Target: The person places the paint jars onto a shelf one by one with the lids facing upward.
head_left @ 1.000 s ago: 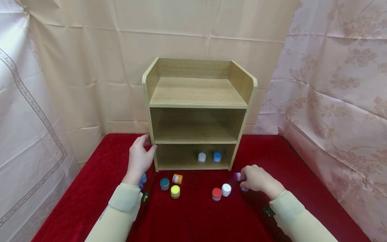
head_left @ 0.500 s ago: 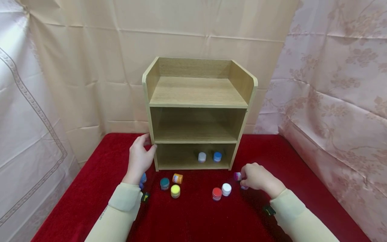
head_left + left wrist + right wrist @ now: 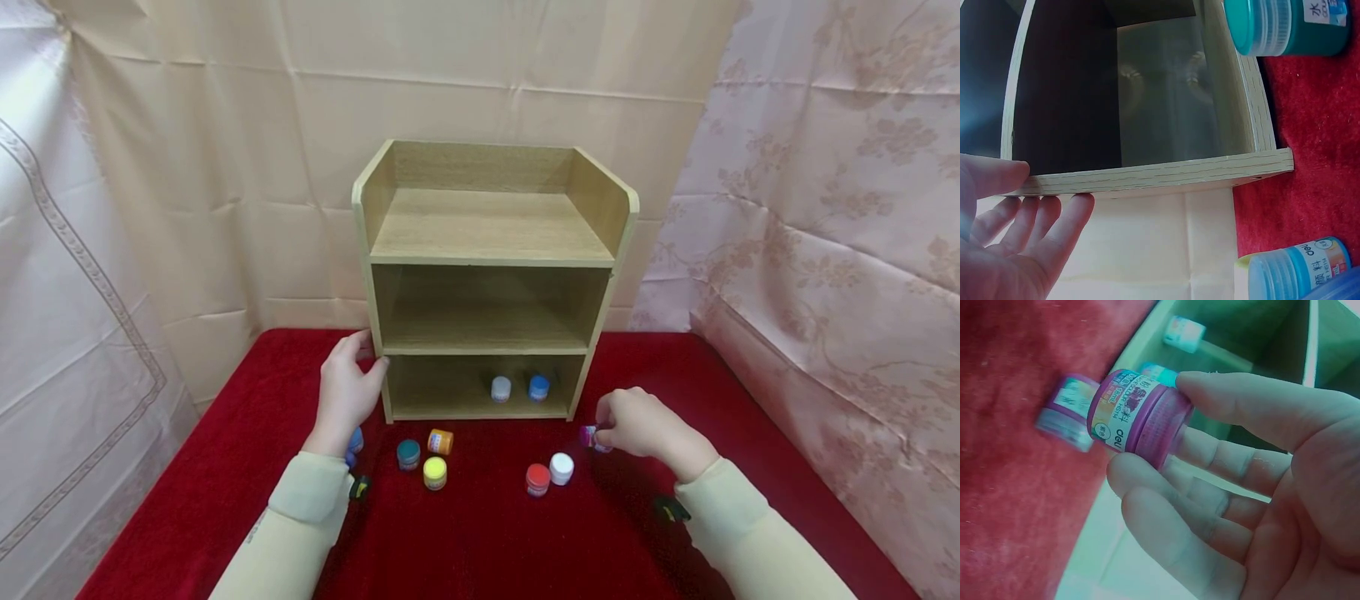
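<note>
My left hand point(image 3: 347, 392) grips the left side panel of the wooden shelf unit point(image 3: 480, 350), thumb on one face and fingers on the other in the left wrist view. At the right, my right hand point(image 3: 648, 427) pinches a purple paint jar point(image 3: 1138, 419) between thumb and fingers; the right wrist view shows its label. Another purple jar point(image 3: 1069, 411) lies on the red cloth close by. Red point(image 3: 537, 480) and white point(image 3: 561, 468) jars stand left of my right hand. Teal point(image 3: 408, 455), yellow point(image 3: 435, 472) and tipped orange point(image 3: 440, 442) jars are nearer my left hand.
On the bottom shelf, toward its right side, stand a pale jar point(image 3: 500, 389) and a blue jar point(image 3: 538, 388). Blue jars point(image 3: 356, 441) are partly hidden behind my left wrist. Draped curtains point(image 3: 480, 67) surround the red-covered table point(image 3: 480, 550).
My right hand has raised the purple jar off the cloth and shifted slightly toward the shelf unit. My left hand stays on the side panel.
</note>
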{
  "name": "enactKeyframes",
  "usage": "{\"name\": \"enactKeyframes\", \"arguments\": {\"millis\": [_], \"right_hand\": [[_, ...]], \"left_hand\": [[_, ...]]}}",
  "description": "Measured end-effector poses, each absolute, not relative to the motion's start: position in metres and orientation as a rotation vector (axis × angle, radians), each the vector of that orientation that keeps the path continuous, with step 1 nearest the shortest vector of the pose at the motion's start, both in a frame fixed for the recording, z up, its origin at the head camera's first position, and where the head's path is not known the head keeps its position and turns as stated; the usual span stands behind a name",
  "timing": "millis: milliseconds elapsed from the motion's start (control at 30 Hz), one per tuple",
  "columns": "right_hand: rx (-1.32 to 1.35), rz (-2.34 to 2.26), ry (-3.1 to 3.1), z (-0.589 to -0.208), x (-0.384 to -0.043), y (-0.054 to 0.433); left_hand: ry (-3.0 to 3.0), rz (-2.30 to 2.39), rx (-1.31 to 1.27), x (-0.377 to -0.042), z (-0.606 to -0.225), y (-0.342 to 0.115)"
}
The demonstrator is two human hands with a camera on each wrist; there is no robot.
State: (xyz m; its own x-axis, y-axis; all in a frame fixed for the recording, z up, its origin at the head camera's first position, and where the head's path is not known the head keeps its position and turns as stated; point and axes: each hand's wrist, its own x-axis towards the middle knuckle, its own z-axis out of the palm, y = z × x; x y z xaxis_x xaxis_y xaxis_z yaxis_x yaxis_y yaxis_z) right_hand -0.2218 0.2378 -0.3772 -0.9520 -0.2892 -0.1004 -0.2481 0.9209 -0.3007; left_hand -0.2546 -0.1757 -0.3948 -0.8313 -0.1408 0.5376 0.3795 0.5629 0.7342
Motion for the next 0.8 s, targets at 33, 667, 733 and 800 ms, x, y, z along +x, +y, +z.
{"name": "enactKeyframes", "arguments": {"millis": [33,667,733,800], "right_hand": [[-0.416,-0.433,2.941,-0.375,-0.222,0.237],[-0.540,-0.430,2.973,-0.358,-0.221,0.230],[-0.566,-0.438,2.968,-0.357,-0.222,0.227],[-0.586,-0.457,2.955,-0.355,-0.223,0.222]], "left_hand": [[-2.247,-1.237,-0.190,-0.255,-0.395,-0.176],[-2.253,-1.234,-0.188,-0.254,-0.395,-0.176],[-2.253,-1.228,-0.188,-0.254,-0.395,-0.176],[-2.254,-1.226,-0.187,-0.254,-0.395,-0.175]]}}
